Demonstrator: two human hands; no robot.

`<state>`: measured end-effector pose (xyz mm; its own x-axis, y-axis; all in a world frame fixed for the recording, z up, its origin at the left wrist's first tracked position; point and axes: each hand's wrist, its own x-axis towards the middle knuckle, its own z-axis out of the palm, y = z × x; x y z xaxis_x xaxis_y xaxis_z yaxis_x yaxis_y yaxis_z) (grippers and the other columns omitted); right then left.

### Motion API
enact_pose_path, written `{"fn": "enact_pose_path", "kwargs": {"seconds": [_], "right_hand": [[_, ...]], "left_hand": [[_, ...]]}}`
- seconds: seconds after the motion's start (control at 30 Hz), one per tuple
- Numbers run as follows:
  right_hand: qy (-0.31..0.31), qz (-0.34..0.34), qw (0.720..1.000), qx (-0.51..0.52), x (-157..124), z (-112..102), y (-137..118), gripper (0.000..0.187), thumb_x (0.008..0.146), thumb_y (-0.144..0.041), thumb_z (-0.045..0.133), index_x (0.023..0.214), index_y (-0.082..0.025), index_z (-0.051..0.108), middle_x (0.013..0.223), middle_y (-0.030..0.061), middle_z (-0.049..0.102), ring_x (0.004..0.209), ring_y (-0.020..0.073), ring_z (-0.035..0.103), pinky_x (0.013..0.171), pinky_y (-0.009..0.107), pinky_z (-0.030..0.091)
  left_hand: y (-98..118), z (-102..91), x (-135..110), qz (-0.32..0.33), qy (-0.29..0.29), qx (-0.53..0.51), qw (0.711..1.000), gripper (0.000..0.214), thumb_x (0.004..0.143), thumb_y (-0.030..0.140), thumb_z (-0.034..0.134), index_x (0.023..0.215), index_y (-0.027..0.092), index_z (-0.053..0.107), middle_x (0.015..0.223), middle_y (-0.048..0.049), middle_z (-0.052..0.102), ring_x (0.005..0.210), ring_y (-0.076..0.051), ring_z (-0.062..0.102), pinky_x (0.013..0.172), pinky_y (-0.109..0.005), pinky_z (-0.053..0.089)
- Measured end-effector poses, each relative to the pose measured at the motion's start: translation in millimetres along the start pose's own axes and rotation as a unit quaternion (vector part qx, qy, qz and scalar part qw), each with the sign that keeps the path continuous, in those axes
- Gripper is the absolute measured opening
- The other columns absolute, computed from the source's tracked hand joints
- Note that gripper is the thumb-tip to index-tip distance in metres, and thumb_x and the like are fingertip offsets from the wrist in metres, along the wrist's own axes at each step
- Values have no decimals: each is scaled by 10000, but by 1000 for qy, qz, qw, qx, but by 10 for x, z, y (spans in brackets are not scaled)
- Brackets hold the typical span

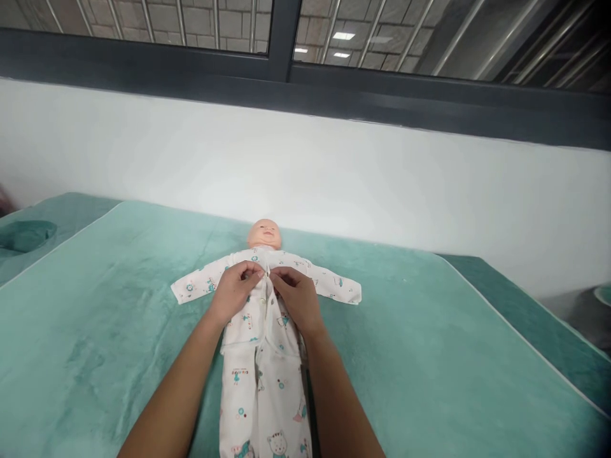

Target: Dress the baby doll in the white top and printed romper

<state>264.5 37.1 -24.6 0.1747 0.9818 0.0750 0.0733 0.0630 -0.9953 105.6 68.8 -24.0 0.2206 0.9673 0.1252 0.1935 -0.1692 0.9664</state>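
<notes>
A baby doll (265, 235) lies on its back, dressed in a white printed jacket (248, 321) and matching trousers (238, 394). Its sleeves spread out to both sides. At the chest, my left hand (237, 287) pinches one front edge of the jacket between thumb and fingers. My right hand (296, 298) pinches the opposite edge, fingertips almost meeting the left ones. Below the hands the jacket front hangs apart, with small fastenings along its edge. What exactly sits between the fingertips is too small to make out.
Beneath the doll is a green, plush-covered table (420, 356) with pale seam lines. A dark green cover with a round hollow (28, 235) lies at the left. Behind stand a white wall (382, 178) and a dark window frame (281, 70) with metal bars outside.
</notes>
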Motion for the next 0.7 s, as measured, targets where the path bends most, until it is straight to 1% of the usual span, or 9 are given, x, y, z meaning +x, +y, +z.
{"fn": "enact_pose_path", "kwargs": {"seconds": [0.17, 0.3, 0.4, 0.53, 0.6, 0.7], "right_hand": [[1, 2, 1000, 14, 2, 8, 11, 190, 790, -391, 715, 821, -207, 752, 699, -9, 640, 644, 143, 537, 633, 276, 441], [-10, 3, 1000, 20, -5, 14, -15, 193, 780, -393, 724, 834, -210, 754, 686, -13, 635, 633, 140, 541, 634, 280, 454], [-26, 10, 999, 26, 3, -4, -16, 216, 764, -400, 743, 858, -206, 749, 685, -16, 637, 617, 133, 546, 631, 281, 470], [-47, 17, 998, 40, 24, -21, 33, 290, 731, -413, 783, 909, -191, 732, 767, 8, 674, 638, 129, 563, 620, 277, 482], [-50, 9, 998, 26, 26, -16, 51, 296, 732, -406, 787, 919, -186, 723, 773, 12, 674, 651, 129, 567, 616, 269, 477], [-48, -19, 998, -38, 9, 0, 37, 248, 766, -376, 752, 923, -187, 720, 745, 4, 667, 646, 128, 561, 602, 257, 458]], "left_hand": [[4, 0, -1, 5, 0, -16, 1000, 208, 871, 392, 628, 849, 198, 700, 695, 29, 545, 665, -125, 472, 622, -255, 360], [-10, 13, -9, -6, 0, -25, 1000, 228, 876, 417, 636, 861, 199, 698, 677, 38, 527, 644, -117, 459, 597, -249, 351], [-22, 20, -13, -10, 1, -34, 999, 235, 868, 428, 656, 879, 198, 706, 706, 30, 579, 658, -121, 496, 599, -249, 369], [-21, 16, -16, 2, 2, -39, 999, 243, 863, 436, 673, 899, 199, 709, 781, 3, 665, 730, -141, 575, 663, -261, 423], [-13, 13, -19, 9, -1, -44, 999, 247, 856, 439, 685, 913, 199, 707, 808, -8, 691, 767, -152, 607, 707, -271, 449], [-3, 13, -24, 4, -5, -61, 998, 277, 827, 450, 721, 934, 195, 707, 838, -19, 704, 802, -164, 636, 737, -276, 468]]}}
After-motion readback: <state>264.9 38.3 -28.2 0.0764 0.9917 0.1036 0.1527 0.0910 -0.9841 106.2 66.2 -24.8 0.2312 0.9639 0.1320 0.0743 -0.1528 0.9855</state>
